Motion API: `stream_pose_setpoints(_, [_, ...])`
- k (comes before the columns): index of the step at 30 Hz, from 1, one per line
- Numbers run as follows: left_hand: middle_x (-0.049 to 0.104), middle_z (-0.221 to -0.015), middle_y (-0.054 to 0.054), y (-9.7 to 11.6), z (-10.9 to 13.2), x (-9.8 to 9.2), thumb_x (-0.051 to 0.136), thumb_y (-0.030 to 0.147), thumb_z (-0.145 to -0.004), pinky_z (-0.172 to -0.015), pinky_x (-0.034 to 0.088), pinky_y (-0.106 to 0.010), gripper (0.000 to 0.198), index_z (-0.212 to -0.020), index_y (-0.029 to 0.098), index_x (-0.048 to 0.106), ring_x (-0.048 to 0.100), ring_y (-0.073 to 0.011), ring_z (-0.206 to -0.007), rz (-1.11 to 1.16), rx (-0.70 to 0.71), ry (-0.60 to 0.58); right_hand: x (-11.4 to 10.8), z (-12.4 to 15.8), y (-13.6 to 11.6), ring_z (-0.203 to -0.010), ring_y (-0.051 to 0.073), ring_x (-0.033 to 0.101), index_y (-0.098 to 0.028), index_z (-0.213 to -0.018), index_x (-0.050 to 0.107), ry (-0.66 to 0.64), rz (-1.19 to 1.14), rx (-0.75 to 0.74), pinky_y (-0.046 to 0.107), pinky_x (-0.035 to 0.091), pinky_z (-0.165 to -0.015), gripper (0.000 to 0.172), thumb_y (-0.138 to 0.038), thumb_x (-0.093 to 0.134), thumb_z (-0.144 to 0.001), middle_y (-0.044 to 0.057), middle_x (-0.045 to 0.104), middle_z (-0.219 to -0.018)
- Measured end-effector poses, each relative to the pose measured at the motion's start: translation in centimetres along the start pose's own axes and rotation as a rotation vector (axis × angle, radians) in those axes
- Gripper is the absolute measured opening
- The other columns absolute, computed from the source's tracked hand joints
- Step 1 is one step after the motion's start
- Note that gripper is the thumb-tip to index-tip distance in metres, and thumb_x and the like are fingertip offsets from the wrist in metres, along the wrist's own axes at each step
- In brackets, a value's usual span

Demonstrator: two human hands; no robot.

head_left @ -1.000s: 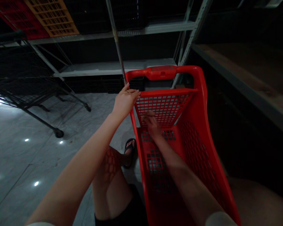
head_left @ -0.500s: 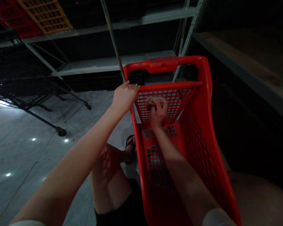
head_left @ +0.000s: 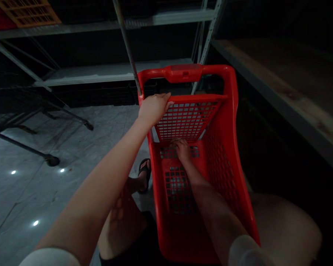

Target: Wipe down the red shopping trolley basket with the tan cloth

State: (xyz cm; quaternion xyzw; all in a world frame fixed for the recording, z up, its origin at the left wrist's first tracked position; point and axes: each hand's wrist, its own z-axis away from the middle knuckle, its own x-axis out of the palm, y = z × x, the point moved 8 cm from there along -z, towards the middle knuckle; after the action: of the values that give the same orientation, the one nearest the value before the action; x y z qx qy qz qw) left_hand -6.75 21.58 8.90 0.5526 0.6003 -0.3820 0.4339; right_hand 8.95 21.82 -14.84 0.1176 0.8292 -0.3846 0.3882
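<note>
A red plastic shopping cart (head_left: 192,236) stands between my knees, its basket open toward me. My left hand (head_left: 154,108) is closed over the left end of the top edge of the cart's grid panel (head_left: 194,96), just below the handle. Down inside the basket, my right hand (head_left: 182,148) is at the foot of that panel, where it meets the slotted floor. Its fingers are curled around something small and brownish, perhaps a cloth, too dark to make out. No goods show in the basket.
Behind the cart stands a metal shelf rack (head_left: 116,74) with a yellow crate (head_left: 30,14) and a red crate (head_left: 0,18). A dark wire trolley on wheels (head_left: 52,160) is at left. To the right runs a ledge (head_left: 266,88). A pole (head_left: 127,44) rises by the cart's handle.
My right hand has moved down from the middle of the grid panel to its bottom edge. My left hand keeps its hold on the panel's top edge. The view has shifted slightly right.
</note>
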Motion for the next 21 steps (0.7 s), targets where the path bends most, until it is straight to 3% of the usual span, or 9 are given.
stream_pose_setpoints(7, [0.069,-0.148,-0.011,0.7,0.1,-0.2,0.054,0.033,-0.11,-0.106,0.06,-0.043,0.043,-0.151,0.023,0.062,0.071,-0.0298,-0.128,0.087,0.023,0.011,-3.3,-2.5,0.7,-0.111,0.028,0.063,-0.022,-0.107,0.077,0.311,-0.022,0.279,0.049,0.058,-0.102,0.041,-0.009,0.04,-0.093,0.015,0.07,-0.115])
stream_pose_setpoints(11, [0.069,-0.148,-0.01,0.8,0.2,-0.3,0.054,0.031,-0.11,-0.106,0.06,-0.043,0.042,-0.15,0.023,0.062,0.071,-0.0292,-0.129,0.078,0.031,0.018,-10.4,-6.0,0.9,-0.126,0.033,0.057,-0.019,-0.111,0.074,0.631,0.013,0.346,0.057,0.053,-0.108,0.039,-0.013,0.04,-0.093,0.019,0.054,-0.131])
stream_pose_setpoints(13, [0.069,-0.148,-0.01,0.8,0.3,-0.3,0.054,0.031,-0.11,-0.106,0.06,-0.043,0.041,-0.149,0.022,0.062,0.071,-0.0292,-0.129,0.071,0.036,0.022,-14.6,-7.6,0.9,-0.126,0.032,0.059,-0.018,-0.108,0.072,0.822,0.053,0.295,0.055,0.053,-0.109,0.036,-0.011,0.042,-0.091,0.018,0.05,-0.133])
stream_pose_setpoints(15, [0.071,-0.146,-0.01,0.8,0.3,-0.3,0.054,0.031,-0.11,-0.104,0.06,-0.042,0.04,-0.148,0.022,0.063,0.072,-0.0286,-0.128,0.057,0.037,0.025,-17.1,-8.8,0.8,-0.124,0.029,0.06,-0.019,-0.106,0.07,0.911,0.104,0.197,0.052,0.054,-0.109,0.034,-0.008,0.043,-0.09,0.016,0.049,-0.133])
stream_pose_setpoints(17, [0.073,-0.142,-0.009,0.8,0.3,-0.2,0.054,0.032,-0.11,-0.102,0.061,-0.04,0.037,-0.145,0.022,0.065,0.073,-0.0276,-0.125,0.04,0.037,0.021,-17.3,-9.2,1.1,-0.125,0.028,0.059,-0.019,-0.107,0.069,0.884,0.145,0.129,0.05,0.054,-0.11,0.033,-0.006,0.043,-0.091,0.017,0.051,-0.133])
stream_pose_setpoints(21, [0.075,-0.136,-0.01,0.8,0.4,-0.3,0.053,0.031,-0.11,-0.098,0.061,-0.039,0.035,-0.141,0.021,0.067,0.074,-0.0277,-0.121,0.022,0.047,0.017,-13.1,-6.8,2.9,-0.123,0.031,0.054,-0.022,-0.1,0.068,0.671,0.218,0.143,0.047,0.051,-0.106,0.033,-0.004,0.042,-0.092,0.021,0.057,-0.125])
